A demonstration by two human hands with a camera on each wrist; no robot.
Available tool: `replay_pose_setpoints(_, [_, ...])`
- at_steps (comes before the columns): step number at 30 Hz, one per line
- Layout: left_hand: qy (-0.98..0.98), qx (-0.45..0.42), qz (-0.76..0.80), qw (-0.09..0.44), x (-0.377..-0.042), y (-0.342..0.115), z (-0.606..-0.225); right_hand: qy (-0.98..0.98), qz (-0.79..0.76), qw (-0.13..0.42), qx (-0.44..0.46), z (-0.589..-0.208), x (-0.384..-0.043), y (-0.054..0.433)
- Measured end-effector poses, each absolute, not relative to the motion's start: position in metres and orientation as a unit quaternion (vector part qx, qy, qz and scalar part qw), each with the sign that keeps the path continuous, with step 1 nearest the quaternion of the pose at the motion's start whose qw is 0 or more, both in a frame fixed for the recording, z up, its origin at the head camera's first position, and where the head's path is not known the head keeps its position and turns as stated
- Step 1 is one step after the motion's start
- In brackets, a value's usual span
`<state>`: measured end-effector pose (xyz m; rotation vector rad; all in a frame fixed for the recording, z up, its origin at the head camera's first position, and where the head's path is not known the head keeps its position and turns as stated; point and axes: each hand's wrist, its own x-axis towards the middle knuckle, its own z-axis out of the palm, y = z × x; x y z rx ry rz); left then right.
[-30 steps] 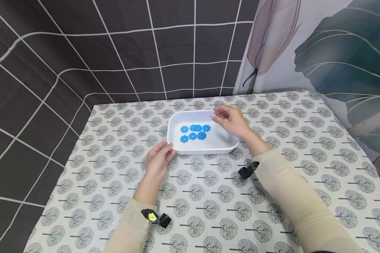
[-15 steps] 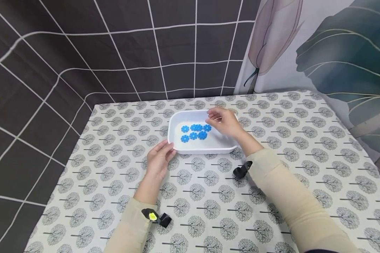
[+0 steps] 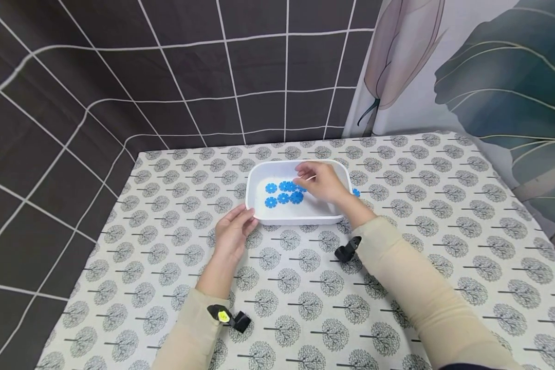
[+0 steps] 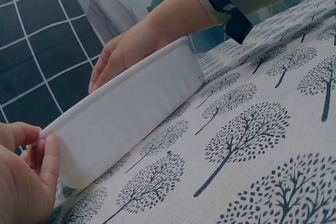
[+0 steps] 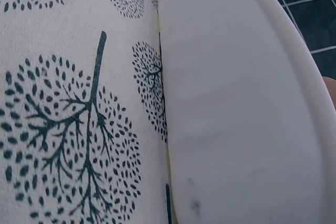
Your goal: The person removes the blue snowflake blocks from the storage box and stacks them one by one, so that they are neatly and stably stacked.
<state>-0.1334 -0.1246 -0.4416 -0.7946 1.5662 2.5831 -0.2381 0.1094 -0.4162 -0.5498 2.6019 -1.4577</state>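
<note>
A white plastic tray (image 3: 300, 221) sits on the cloth, with several blue notched plastic discs (image 3: 283, 198) lying flat in its left and middle part. Its near left corner is pinched by my left hand (image 3: 231, 234), thumb outside the wall and fingertips at the rim. My right hand (image 3: 322, 181) reaches in over the right side, fingers loosely bent just above the discs, nothing visible between them. It hides part of the rightmost discs. In the left wrist view, the tray's outer wall (image 4: 126, 114) conceals the right fingertips.
One more blue disc (image 3: 356, 192) lies outside the tray, past its right end. The tree-print cloth (image 3: 305, 308) covers the table. A dark grid curtain (image 3: 176, 77) hangs behind and to the left, a leaf-print curtain (image 3: 513, 77) at the back right.
My right hand has moved left over the tray and lower toward the discs. The disc outside the tray has come into sight beside my forearm. My left hand stays at the corner.
</note>
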Motion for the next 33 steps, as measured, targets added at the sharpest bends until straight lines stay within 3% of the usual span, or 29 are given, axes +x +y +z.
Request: replay_pose_setpoints(33, [0.495,-0.254,0.831,0.006,-0.133,-0.123,-0.441,0.910,-0.331,0.136,-0.208,-0.430,-0.236,0.104])
